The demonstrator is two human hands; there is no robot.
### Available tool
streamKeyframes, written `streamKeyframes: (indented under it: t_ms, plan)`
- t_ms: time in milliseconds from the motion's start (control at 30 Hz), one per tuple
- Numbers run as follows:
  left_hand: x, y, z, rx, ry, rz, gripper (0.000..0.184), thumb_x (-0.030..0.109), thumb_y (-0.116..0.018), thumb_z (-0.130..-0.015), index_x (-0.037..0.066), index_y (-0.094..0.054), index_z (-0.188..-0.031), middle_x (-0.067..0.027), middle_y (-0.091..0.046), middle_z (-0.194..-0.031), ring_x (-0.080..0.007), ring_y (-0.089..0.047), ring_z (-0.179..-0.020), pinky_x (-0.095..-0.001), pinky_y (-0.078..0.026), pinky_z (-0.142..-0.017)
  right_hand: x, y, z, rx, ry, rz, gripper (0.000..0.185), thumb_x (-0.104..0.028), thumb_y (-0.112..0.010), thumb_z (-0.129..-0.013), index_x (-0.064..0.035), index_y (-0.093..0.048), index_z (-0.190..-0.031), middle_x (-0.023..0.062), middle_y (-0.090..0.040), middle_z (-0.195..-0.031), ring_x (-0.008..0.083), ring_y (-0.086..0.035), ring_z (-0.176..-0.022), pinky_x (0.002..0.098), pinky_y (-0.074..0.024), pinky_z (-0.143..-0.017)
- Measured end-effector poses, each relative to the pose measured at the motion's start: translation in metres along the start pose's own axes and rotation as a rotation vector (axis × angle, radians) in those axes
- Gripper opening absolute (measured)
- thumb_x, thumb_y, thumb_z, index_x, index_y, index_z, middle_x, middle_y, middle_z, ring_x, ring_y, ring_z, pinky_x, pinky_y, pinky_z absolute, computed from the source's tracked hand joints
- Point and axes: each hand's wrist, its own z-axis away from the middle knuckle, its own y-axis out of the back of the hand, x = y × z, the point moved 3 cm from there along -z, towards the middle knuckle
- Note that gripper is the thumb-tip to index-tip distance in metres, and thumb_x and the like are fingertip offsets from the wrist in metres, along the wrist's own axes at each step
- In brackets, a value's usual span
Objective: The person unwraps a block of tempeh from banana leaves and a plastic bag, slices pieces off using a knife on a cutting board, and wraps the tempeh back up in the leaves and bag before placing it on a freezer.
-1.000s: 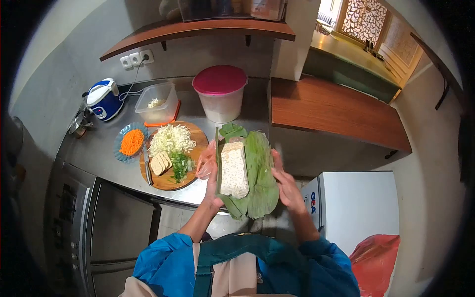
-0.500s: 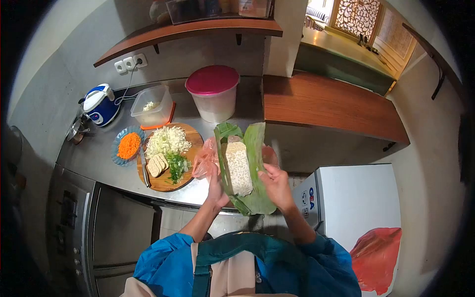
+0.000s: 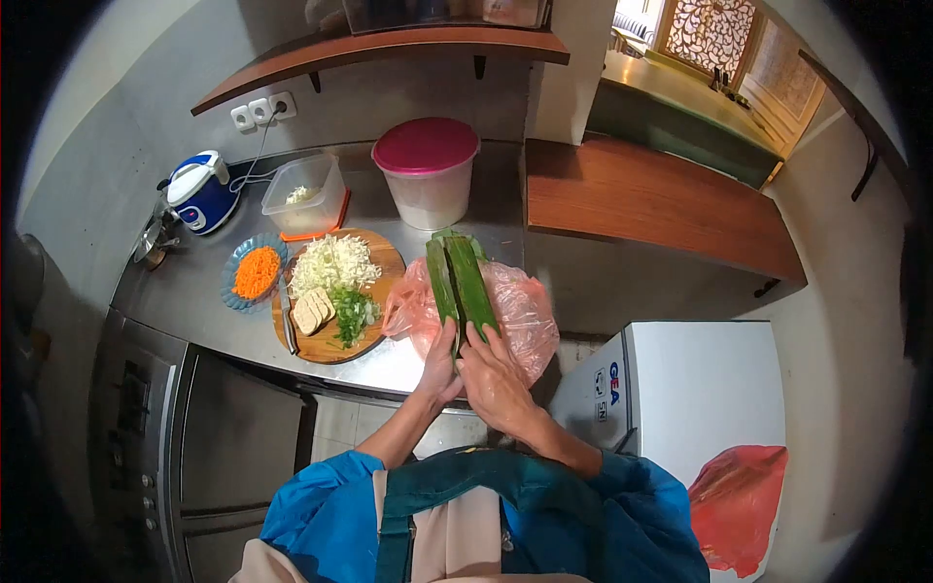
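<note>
A banana leaf wrap is folded into a long green packet on a crumpled pink plastic bag at the counter's front edge. A dark seam runs along its length, and the pale block of tempeh is hidden inside. My left hand grips the packet's near left side with the thumb on top. On the near right side, my right hand presses its bent fingers over the leaf by the seam. To the left, a round wooden board carries shredded cabbage, chopped green onion, tempeh slices and a knife.
A blue plate of shredded carrot is left of the board. Behind stand a clear container, a pink-lidded tub and a blue rice cooker. A wooden shelf overhangs the counter; a white box-shaped appliance stands at right.
The leaf's open flaps have been folded over the tempeh, covering it. The packet has come down onto the pink bag, and my right hand has moved left, close beside my left hand.
</note>
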Motion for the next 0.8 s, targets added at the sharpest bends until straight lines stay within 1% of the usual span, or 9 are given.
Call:
streamKeyframes:
  t_ms: [33, 133, 167, 200, 267, 367, 467, 667, 800]
  plan:
    - [0.000, 0.004, -0.001, 0.010, 0.012, 0.008, 0.045, 0.035, -0.043, -0.094, 0.004, -0.041, -0.126, -0.0157, -0.052, -0.118, -0.0254, -0.054, -0.105, -0.0383, -0.045, -0.091, -0.001, 0.001, 0.000, -0.002, 0.024, 0.006, 0.035, -0.015, -0.044, -0.089, 0.0075, -0.049, -0.115, 0.0265, -0.049, -0.120, 0.0405, -0.044, -0.115, 0.0411, -0.0345, -0.098]
    - [0.010, 0.005, -0.004, 0.078, 0.047, -0.080, 0.042, 0.026, -0.050, -0.090, 0.000, -0.043, -0.122, -0.0177, -0.056, -0.111, -0.0266, -0.059, -0.097, -0.0389, -0.049, -0.086, 0.021, 0.003, -0.001, 0.002, -0.070, -0.550, 0.026, -0.013, -0.047, -0.091, 0.0036, -0.058, -0.107, 0.0213, -0.057, -0.112, 0.0327, -0.051, -0.110, 0.0386, -0.0407, -0.093]
    - [0.014, -0.003, -0.004, 0.112, 0.071, 0.008, 0.042, 0.021, -0.052, -0.087, -0.002, -0.043, -0.121, -0.0197, -0.057, -0.108, -0.0297, -0.060, -0.095, -0.0413, -0.049, -0.086, 0.029, 0.010, 0.004, -0.020, -0.369, -0.883, 0.024, -0.013, -0.048, -0.091, 0.0025, -0.061, -0.103, 0.0167, -0.061, -0.105, 0.0275, -0.056, -0.104, 0.0343, -0.0437, -0.089]
    - [0.020, -0.008, -0.005, 0.101, 0.078, 0.050, 0.042, 0.020, -0.052, -0.086, -0.002, -0.043, -0.121, -0.0199, -0.057, -0.109, -0.0307, -0.060, -0.097, -0.0423, -0.048, -0.087, 0.042, 0.015, 0.006, 0.096, -0.318, -0.908, 0.022, -0.009, -0.050, -0.089, 0.0009, -0.061, -0.105, 0.0163, -0.062, -0.104, 0.0291, -0.058, -0.100, 0.0332, -0.0451, -0.087]
    - [0.031, -0.013, -0.008, 0.078, 0.088, 0.139, 0.042, 0.018, -0.051, -0.086, -0.003, -0.043, -0.121, -0.0202, -0.056, -0.111, -0.0329, -0.058, -0.100, -0.0442, -0.047, -0.089, 0.047, 0.047, 0.008, 0.266, 0.025, -0.300, 0.032, -0.003, -0.052, -0.082, -0.0024, -0.055, -0.114, 0.0159, -0.056, -0.116, 0.0307, -0.053, -0.107, 0.0344, -0.0423, -0.091]
    - [0.041, -0.022, -0.014, 0.011, 0.141, 0.143, 0.048, 0.019, -0.050, -0.085, -0.003, -0.039, -0.126, -0.0206, -0.053, -0.118, -0.0342, -0.053, -0.108, -0.0448, -0.044, -0.094, 0.048, 0.044, 0.014, 0.117, 0.276, 0.087, 0.051, 0.002, -0.053, -0.074, -0.0090, -0.049, -0.124, 0.0135, -0.045, -0.131, 0.0314, -0.043, -0.119, 0.0425, -0.0340, -0.099]
    - [0.040, -0.031, -0.015, 0.018, 0.222, 0.136, 0.043, 0.018, -0.051, -0.085, -0.002, -0.043, -0.122, -0.0184, -0.054, -0.115, -0.0312, -0.056, -0.103, -0.0420, -0.046, -0.091, 0.052, 0.019, 0.021, 0.079, 0.462, -0.014, 0.059, 0.000, -0.052, -0.072, -0.0158, -0.044, -0.128, 0.0092, -0.036, -0.138, 0.0311, -0.033, -0.128, 0.0507, -0.0259, -0.102]
    - [0.030, -0.039, -0.003, 0.140, 0.258, 0.075, 0.026, 0.014, -0.052, -0.086, 0.005, -0.052, -0.110, -0.0114, -0.059, -0.095, -0.0223, -0.061, -0.084, -0.0337, -0.054, -0.072, 0.018, 0.049, -0.015, -0.020, 0.658, -0.080, 0.032, -0.015, -0.057, -0.075, -0.0138, -0.059, -0.107, 0.0041, -0.049, -0.126, 0.0288, -0.034, -0.127, 0.0504, -0.0258, -0.101]
    - [0.029, -0.034, 0.001, -0.002, 0.264, -0.034, 0.025, 0.016, -0.050, -0.088, 0.002, -0.051, -0.109, -0.0097, -0.058, -0.098, -0.0186, -0.061, -0.084, -0.0303, -0.054, -0.071, 0.026, 0.045, -0.026, 0.261, 0.370, -0.394, 0.023, -0.017, -0.073, -0.068, -0.0067, -0.063, -0.087, 0.0077, -0.058, -0.101, 0.0332, -0.046, -0.110, 0.0469, -0.0273, -0.099]
